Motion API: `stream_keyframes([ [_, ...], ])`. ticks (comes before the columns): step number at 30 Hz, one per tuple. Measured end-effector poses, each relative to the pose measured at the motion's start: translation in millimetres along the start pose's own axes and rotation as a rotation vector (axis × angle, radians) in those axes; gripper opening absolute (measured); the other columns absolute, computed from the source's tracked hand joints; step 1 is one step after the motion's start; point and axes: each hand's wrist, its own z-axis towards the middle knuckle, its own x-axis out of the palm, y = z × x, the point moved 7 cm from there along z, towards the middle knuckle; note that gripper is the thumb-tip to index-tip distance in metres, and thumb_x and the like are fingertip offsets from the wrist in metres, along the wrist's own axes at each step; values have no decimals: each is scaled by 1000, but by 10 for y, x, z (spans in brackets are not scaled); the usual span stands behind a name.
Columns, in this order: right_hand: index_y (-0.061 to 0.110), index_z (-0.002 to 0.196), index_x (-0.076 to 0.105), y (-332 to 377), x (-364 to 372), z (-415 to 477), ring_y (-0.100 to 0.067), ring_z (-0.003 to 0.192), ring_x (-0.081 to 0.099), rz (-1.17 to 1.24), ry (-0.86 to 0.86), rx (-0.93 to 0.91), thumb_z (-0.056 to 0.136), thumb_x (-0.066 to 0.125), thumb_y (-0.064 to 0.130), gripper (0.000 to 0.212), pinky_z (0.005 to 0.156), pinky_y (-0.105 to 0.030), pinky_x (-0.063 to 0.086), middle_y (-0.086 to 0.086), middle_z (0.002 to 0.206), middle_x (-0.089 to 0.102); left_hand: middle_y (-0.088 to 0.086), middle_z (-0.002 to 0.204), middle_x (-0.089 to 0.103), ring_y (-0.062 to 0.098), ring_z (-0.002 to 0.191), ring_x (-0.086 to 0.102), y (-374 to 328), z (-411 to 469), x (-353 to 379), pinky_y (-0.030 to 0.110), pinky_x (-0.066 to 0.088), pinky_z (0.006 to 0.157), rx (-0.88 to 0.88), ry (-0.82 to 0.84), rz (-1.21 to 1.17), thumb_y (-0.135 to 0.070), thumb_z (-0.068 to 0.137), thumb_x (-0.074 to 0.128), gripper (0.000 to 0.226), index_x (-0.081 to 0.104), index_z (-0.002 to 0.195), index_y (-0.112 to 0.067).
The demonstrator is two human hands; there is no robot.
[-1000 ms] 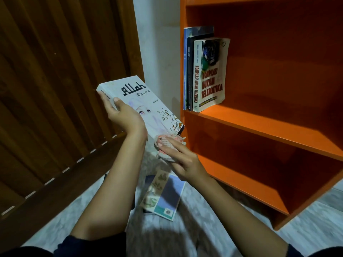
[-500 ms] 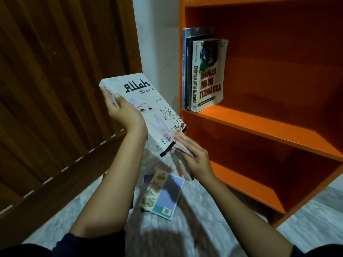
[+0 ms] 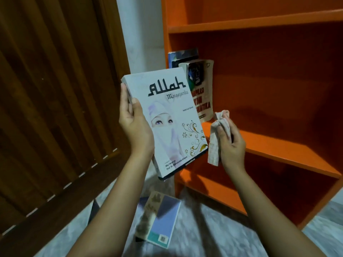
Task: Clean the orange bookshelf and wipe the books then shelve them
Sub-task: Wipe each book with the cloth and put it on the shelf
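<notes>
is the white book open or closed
Closed: the white book shows its full front cover, with the left hand gripping its left edge.

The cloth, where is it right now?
In the head view, right of centre: the right hand grips the cloth, just right of the white book that the left hand holds, in front of the orange bookshelf.

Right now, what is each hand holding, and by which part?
The left hand grips the white book by its left long edge, thumb on the cover. The right hand holds the cloth near its top; the rest hangs down.
</notes>
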Motion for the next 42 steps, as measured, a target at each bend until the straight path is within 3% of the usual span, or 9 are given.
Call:
stream_keyframes([
  [8, 24, 127, 53, 225, -117, 974, -5, 116, 55, -156, -13, -136, 97, 49, 32, 32, 97, -32, 47, 12, 124, 59, -1, 146, 43, 16, 132, 44, 232, -57, 1065, 50, 42, 104, 63, 140, -133, -14, 100, 42, 42, 40, 140, -25],
  [12, 28, 98, 56, -60, -204, 1384, -13, 92, 62, -170, -84, -71, 94, 49, 45, 19, 82, -48, 50, 8, 94, 64, -6, 143, 45, 11, 133, 42, 524, -40, 1412, 46, 38, 109, 90, 134, -171, -13, 99, 43, 39, 42, 131, -35],
  [16, 30, 126, 48, -464, -125, 1620, -16, 108, 57, -117, -60, 43, 95, 44, 46, 35, 91, -36, 46, 7, 115, 60, -10, 140, 46, 6, 132, 41, 897, -17, 1550, 40, 37, 110, 90, 131, -166, -11, 99, 43, 39, 43, 129, -35],
  [21, 25, 128, 48, -814, -10, 1691, -4, 109, 48, -29, -101, 32, 98, 45, 32, 31, 81, -10, 35, 13, 113, 53, -6, 142, 46, 11, 134, 40, 1228, 85, 1521, 43, 36, 111, 117, 114, -115, -13, 99, 42, 38, 42, 134, -27],
  [26, 23, 119, 50, -972, 212, 1821, -7, 103, 58, 89, -57, -13, 97, 50, 32, 24, 88, -18, 45, 2, 113, 59, -17, 139, 42, 8, 136, 36, 1277, 187, 1520, 38, 34, 112, 212, 120, -85, -18, 98, 40, 38, 40, 132, -33],
  [31, 12, 112, 52, -1019, 305, 1893, -2, 80, 54, 126, -71, -105, 88, 52, 52, 47, 73, -15, 44, 6, 93, 55, -19, 135, 38, -11, 129, 34, 1259, 195, 1555, 11, 32, 103, 401, 148, 78, -5, 100, 36, 40, 35, 139, -12],
  [34, 2, 116, 52, -1036, 304, 1912, -4, 93, 59, 131, -124, -142, 91, 49, 47, 51, 82, -16, 46, 2, 104, 59, -6, 136, 39, -5, 131, 34, 1259, 207, 1563, 13, 30, 105, 496, 147, 189, 0, 98, 36, 41, 36, 139, -2],
  [37, 6, 108, 50, -1092, 393, 1969, -5, 77, 47, 157, -81, -116, 84, 52, 66, 65, 72, -19, 42, 6, 87, 49, 4, 141, 33, 4, 136, 28, 1276, 222, 1579, 18, 27, 110, 546, 143, 254, -2, 98, 37, 41, 36, 139, 3],
  [42, -2, 123, 46, -1202, 489, 2035, -9, 80, 47, 130, -97, -97, 81, 51, 69, 83, 74, -22, 44, 4, 89, 48, 7, 148, 24, 13, 140, 21, 1285, 226, 1615, 22, 20, 115, 594, 172, 354, -11, 96, 36, 49, 29, 141, 6],
])
